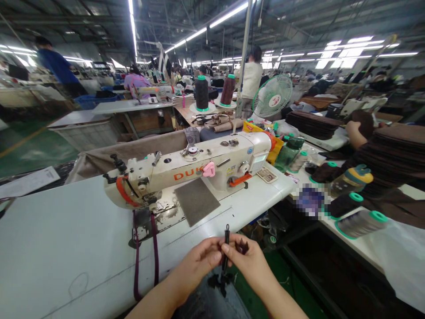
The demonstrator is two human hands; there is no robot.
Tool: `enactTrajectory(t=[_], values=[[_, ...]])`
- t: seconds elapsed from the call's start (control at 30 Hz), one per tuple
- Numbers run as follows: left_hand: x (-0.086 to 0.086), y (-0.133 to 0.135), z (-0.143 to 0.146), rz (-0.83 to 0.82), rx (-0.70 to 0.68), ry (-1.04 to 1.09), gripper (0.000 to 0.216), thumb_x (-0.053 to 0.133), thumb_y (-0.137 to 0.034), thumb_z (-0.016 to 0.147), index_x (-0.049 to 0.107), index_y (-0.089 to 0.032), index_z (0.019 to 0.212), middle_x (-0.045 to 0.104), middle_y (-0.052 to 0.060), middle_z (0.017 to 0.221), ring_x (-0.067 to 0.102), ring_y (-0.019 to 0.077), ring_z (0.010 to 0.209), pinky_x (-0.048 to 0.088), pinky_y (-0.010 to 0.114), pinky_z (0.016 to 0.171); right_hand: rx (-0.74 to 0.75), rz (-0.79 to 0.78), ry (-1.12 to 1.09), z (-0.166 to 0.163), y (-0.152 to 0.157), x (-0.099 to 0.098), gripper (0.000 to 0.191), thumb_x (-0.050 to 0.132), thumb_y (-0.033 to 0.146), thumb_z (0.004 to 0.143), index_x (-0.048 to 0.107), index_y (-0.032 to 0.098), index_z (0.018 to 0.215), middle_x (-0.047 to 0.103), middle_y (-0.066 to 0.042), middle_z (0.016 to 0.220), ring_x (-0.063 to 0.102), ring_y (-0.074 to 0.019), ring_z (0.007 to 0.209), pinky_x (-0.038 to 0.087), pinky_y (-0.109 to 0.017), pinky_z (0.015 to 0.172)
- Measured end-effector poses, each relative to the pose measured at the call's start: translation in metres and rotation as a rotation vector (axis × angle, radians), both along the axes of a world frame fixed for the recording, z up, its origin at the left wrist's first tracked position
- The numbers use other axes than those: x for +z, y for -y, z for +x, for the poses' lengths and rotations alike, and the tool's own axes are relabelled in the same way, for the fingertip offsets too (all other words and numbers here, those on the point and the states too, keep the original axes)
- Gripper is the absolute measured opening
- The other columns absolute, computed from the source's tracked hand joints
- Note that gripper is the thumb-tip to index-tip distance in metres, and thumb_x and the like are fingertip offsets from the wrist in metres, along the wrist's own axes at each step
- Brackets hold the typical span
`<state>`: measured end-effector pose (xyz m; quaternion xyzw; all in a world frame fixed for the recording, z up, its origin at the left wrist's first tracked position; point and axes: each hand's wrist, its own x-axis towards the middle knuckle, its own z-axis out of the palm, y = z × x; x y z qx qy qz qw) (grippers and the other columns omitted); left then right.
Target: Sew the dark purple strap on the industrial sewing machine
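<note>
In front of the sewing machine [195,164], my two hands are close together over my lap. A slim black rod-like piece [227,235] with a small loop at its top stands upright between them. My right hand [249,263] pinches it between thumb and fingers, and dark brown pointed scraps [243,246] show behind that thumb. My left hand [202,259] is curled, with its fingertips meeting the black piece from the left. Black ragged bits [222,281] hang below; I cannot make out what they are. A dark purple strip [155,248] runs from under the machine head over the table edge.
Right of the machine, a side table carries thread cones [361,223], a bottle [352,181] and stacked dark brown pieces [395,153]. Another person's hand [355,135] holds a brown piece there. Behind the machine stand two large thread cones [201,94] and a fan [272,96].
</note>
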<state>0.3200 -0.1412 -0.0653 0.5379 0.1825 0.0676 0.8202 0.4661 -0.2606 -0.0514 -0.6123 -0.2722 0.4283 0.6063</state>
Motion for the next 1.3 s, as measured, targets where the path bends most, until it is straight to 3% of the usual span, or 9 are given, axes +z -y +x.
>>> enactTrajectory(t=[0.07, 0.17, 0.27, 0.43, 0.6, 0.8, 1.1, 1.2, 1.3], values=[[-0.003, 0.003, 0.000, 0.008, -0.097, 0.004, 0.049, 0.083, -0.049, 0.087, 0.069, -0.020, 0.124, 0.074, 0.007, 0.111, 0.068, 0.0221, 0.104, 0.051, 0.037, 0.099, -0.086, 0.005, -0.059, 0.005, -0.002, 0.004, 0.054, 0.087, 0.065, 0.074, 0.077, 0.017, 0.096, 0.070, -0.004, 0.076, 0.058, -0.0139, 0.057, 0.046, -0.028, 0.055], [-0.009, 0.002, -0.002, 0.033, -0.123, -0.076, 0.046, 0.087, -0.046, 0.082, 0.071, -0.015, 0.112, 0.068, 0.002, 0.085, 0.065, 0.0173, 0.082, 0.050, 0.032, 0.081, -0.268, -0.004, -0.070, 0.017, -0.002, 0.011, 0.057, 0.088, 0.064, 0.074, 0.078, 0.015, 0.101, 0.072, -0.005, 0.075, 0.048, -0.0088, 0.049, 0.032, -0.023, 0.046], [-0.012, -0.002, -0.006, 0.050, -0.078, -0.113, 0.046, 0.084, -0.046, 0.082, 0.071, -0.014, 0.112, 0.067, 0.002, 0.083, 0.063, 0.0156, 0.076, 0.050, 0.032, 0.076, -0.408, 0.029, -0.103, 0.032, 0.000, 0.014, 0.061, 0.091, 0.063, 0.071, 0.077, 0.012, 0.103, 0.070, -0.005, 0.068, 0.035, -0.0049, 0.044, 0.018, -0.021, 0.042], [-0.009, -0.006, -0.011, 0.057, -0.033, -0.199, 0.048, 0.077, -0.048, 0.085, 0.071, -0.013, 0.117, 0.072, 0.006, 0.090, 0.062, 0.0144, 0.068, 0.046, 0.029, 0.063, -0.539, 0.104, -0.141, 0.052, 0.005, 0.016, 0.057, 0.096, 0.058, 0.065, 0.078, 0.011, 0.093, 0.072, -0.007, 0.072, 0.035, -0.0031, 0.044, 0.017, -0.019, 0.039], [-0.007, -0.005, -0.010, 0.091, 0.018, -0.192, 0.049, 0.070, -0.052, 0.089, 0.066, -0.013, 0.119, 0.074, 0.007, 0.092, 0.057, 0.0113, 0.062, 0.038, 0.025, 0.056, -0.573, 0.125, -0.133, 0.058, 0.008, 0.017, 0.056, 0.098, 0.056, 0.062, 0.079, 0.011, 0.090, 0.072, -0.009, 0.074, 0.042, -0.0046, 0.048, 0.021, -0.018, 0.038], [-0.009, -0.008, -0.011, 0.012, 0.041, -0.169, 0.049, 0.078, -0.054, 0.083, 0.059, -0.018, 0.111, 0.071, 0.003, 0.093, 0.042, 0.0061, 0.055, 0.025, 0.023, 0.051, -0.637, 0.135, -0.125, 0.064, 0.009, 0.013, 0.059, 0.099, 0.059, 0.057, 0.077, 0.012, 0.086, 0.071, -0.006, 0.072, 0.043, -0.0041, 0.047, 0.024, -0.016, 0.036], [0.008, -0.008, -0.012, 0.074, 0.081, -0.218, 0.060, 0.076, -0.074, 0.079, 0.060, -0.017, 0.090, 0.060, -0.002, 0.073, 0.041, 0.0065, 0.053, 0.025, 0.024, 0.051, -0.684, 0.148, -0.077, 0.074, 0.011, 0.000, 0.061, 0.098, 0.060, 0.058, 0.076, 0.012, 0.089, 0.073, -0.009, 0.078, 0.046, -0.0060, 0.049, 0.022, -0.017, 0.036], [0.010, -0.009, -0.014, 0.122, 0.108, -0.216, 0.055, 0.073, -0.070, 0.084, 0.064, -0.016, 0.094, 0.066, 0.000, 0.073, 0.046, 0.0074, 0.053, 0.033, 0.024, 0.055, -0.677, 0.121, -0.063, 0.075, 0.014, -0.005, 0.060, 0.098, 0.059, 0.059, 0.077, 0.013, 0.092, 0.073, -0.009, 0.080, 0.045, -0.0056, 0.048, 0.023, -0.018, 0.037], [0.009, -0.011, -0.015, 0.066, 0.176, -0.193, 0.051, 0.081, -0.062, 0.082, 0.071, -0.016, 0.101, 0.072, 0.004, 0.082, 0.051, 0.0080, 0.057, 0.037, 0.023, 0.057, -0.679, 0.103, -0.043, 0.077, 0.017, -0.011, 0.060, 0.096, 0.059, 0.060, 0.076, 0.013, 0.094, 0.072, -0.007, 0.078, 0.044, -0.0059, 0.049, 0.023, -0.018, 0.037]])
